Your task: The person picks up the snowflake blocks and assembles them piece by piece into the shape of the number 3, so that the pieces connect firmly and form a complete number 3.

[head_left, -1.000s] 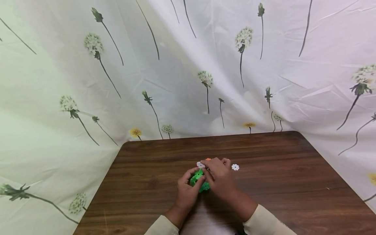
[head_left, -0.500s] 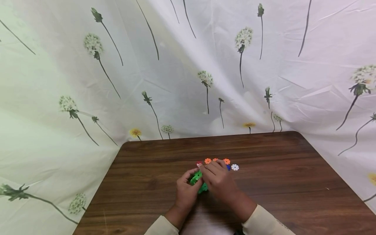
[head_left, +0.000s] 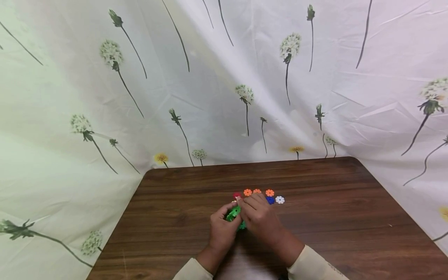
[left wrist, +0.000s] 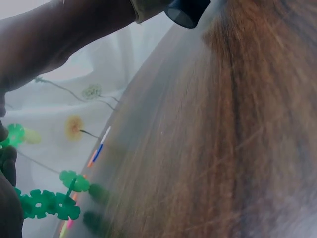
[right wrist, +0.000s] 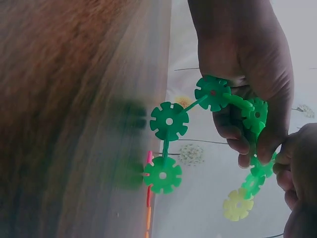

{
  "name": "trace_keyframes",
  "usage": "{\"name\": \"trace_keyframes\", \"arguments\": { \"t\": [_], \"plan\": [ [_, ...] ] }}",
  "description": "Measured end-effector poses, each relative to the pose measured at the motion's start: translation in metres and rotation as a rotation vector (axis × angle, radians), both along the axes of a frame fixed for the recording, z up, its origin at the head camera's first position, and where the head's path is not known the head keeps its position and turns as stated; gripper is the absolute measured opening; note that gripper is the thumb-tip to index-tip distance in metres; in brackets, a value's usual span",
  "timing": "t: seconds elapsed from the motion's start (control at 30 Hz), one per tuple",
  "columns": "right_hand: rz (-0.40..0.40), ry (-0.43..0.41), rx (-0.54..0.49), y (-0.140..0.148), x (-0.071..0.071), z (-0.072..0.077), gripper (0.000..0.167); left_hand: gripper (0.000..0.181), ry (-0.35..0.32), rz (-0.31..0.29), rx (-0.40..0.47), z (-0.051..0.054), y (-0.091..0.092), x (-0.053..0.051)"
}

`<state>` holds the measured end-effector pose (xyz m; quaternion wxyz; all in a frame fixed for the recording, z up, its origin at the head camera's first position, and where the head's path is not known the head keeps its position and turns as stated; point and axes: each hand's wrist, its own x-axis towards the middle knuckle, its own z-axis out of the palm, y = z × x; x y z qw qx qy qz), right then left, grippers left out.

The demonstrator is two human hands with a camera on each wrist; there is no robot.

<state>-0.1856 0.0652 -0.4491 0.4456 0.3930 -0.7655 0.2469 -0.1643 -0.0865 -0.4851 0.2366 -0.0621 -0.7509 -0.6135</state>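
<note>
My left hand [head_left: 222,229] grips a chain of notched green plastic snowflake discs [head_left: 236,210]. In the right wrist view the linked green discs [right wrist: 169,121] hang in a curve from the left hand [right wrist: 242,44], and a pale yellow disc [right wrist: 238,205] sits at one end. My right hand [head_left: 260,216] pinches the chain near that end, its fingertips close to the left thumb. The fingers hide the exact spot of the pinch. In the left wrist view several green discs [left wrist: 38,203] dangle beside the left hand [left wrist: 9,210].
On the brown wooden table [head_left: 182,206], behind the hands, lie a red disc [head_left: 237,195], several orange discs [head_left: 247,192], a blue disc [head_left: 270,200] and a white disc [head_left: 280,200]. A dandelion-print cloth [head_left: 217,116] hangs behind the table.
My right hand has shifted slightly left and down, uncovering the orange and blue discs. A pale disc seen at its fingertips a second ago is now mostly hidden. The left hand stays nearly still.
</note>
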Motion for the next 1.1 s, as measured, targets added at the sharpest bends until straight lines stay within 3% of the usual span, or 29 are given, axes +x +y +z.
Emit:
{"name": "trace_keyframes", "arguments": {
  "t": [0.17, 0.3, 0.53, 0.63, 0.87, 1.1],
  "plan": [
    [-0.006, -0.003, 0.009, -0.002, 0.001, -0.001, 0.035, 0.026, 0.049, 0.019, -0.032, 0.0, -0.003, -0.002],
    [-0.015, 0.011, -0.011, 0.0, 0.0, -0.002, 0.036, 0.031, 0.084, -0.018, -0.025, -0.001, -0.006, -0.006],
    [-0.019, 0.05, -0.189, 0.005, -0.009, -0.004, 0.037, 0.035, 0.109, -0.084, -0.044, -0.002, -0.012, -0.012],
    [-0.036, -0.005, -0.282, 0.009, -0.015, -0.005, 0.037, 0.036, 0.119, -0.113, -0.072, -0.002, -0.015, -0.013],
    [-0.089, -0.215, -0.451, 0.026, -0.03, -0.018, 0.034, 0.05, 0.071, -0.206, -0.139, -0.002, -0.021, -0.013],
    [-0.183, -0.36, -0.505, 0.047, -0.05, -0.03, 0.032, 0.037, 0.092, -0.252, -0.145, 0.0, -0.022, -0.012]
  ]
}}
